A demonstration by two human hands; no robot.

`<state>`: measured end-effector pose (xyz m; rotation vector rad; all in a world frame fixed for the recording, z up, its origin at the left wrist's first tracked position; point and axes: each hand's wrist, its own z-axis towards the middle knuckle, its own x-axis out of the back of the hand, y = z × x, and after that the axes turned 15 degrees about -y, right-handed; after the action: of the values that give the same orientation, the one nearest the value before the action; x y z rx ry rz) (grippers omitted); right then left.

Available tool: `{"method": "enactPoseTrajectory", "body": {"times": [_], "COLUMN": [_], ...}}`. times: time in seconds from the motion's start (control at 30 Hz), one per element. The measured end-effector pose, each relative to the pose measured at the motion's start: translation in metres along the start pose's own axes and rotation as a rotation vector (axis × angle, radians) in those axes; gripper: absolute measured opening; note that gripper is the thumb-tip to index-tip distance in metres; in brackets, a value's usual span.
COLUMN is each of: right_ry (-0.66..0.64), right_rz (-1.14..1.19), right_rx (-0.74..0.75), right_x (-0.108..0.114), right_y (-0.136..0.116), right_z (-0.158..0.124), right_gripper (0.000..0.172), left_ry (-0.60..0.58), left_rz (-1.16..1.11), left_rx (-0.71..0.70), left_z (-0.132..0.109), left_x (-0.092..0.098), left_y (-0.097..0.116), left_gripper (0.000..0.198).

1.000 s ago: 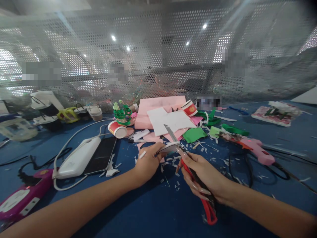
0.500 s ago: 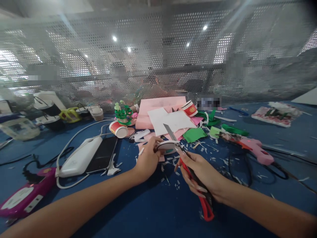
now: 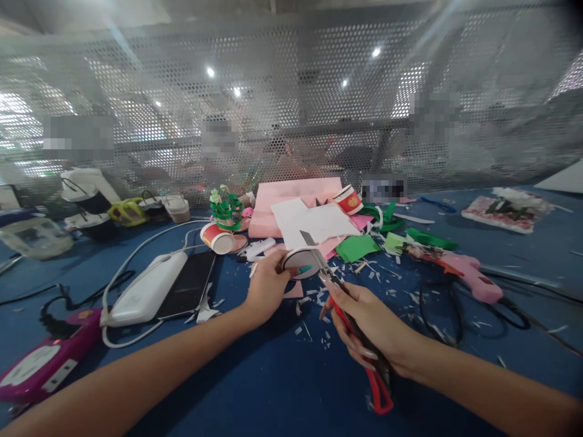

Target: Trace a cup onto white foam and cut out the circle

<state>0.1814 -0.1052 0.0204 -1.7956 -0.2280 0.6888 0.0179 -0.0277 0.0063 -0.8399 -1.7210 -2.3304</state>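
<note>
Pinched in my left hand (image 3: 269, 279) is a round white paper disc (image 3: 303, 262), tilted so that its pale face shows; a teal fingernail lies against it. My right hand (image 3: 364, 321) is wrapped round red-handled scissors (image 3: 379, 391), whose blades point away and to the left. The disc's right edge meets the blades, close to their pivot. Just beyond both hands lie white paper (image 3: 314, 221) and a green paper piece (image 3: 358, 247). White scraps are scattered on the blue table around them.
To the right lies a pink glue gun (image 3: 473, 276) with its cord. At left are a white power bank (image 3: 148, 288), a black phone (image 3: 189, 285) and a magenta power strip (image 3: 59, 352). A paper cup (image 3: 217, 238) lies tipped over. A perforated metal screen (image 3: 282, 121) stands behind.
The disc has tilted up, showing more of its face, and moved slightly left. The scissors, still in my right hand, have shifted slightly, and their handles sit a little lower.
</note>
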Motion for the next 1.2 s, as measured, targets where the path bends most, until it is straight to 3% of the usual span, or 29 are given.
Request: {"method": "enactPoseTrajectory", "body": {"times": [0.2,0.7,1.0,1.2], "right_ry": [0.007,-0.016,-0.029,-0.015], "right_rz": [-0.008,0.023,0.040,0.048], "right_rx": [-0.014,-0.006,0.010,0.044], "right_x": [-0.001,0.000,0.000,-0.001], "right_y": [0.001,0.003,0.005,0.003], "right_z": [-0.002,-0.003,-0.002,0.000], "right_gripper": [0.033,0.033,0.029,0.031], "left_ry": [-0.061,-0.068,-0.148,-0.113], "left_rz": [0.038,0.240,0.298,0.491], "left_rx": [-0.041,-0.069,-0.179,-0.283], "left_z": [-0.004,-0.008,-0.011,-0.013], "left_x": [-0.001,-0.001,-0.002,-0.003], "left_y": [0.003,0.007,0.003,0.007], "left_gripper": [0.017,0.017,0.016,0.010]}}
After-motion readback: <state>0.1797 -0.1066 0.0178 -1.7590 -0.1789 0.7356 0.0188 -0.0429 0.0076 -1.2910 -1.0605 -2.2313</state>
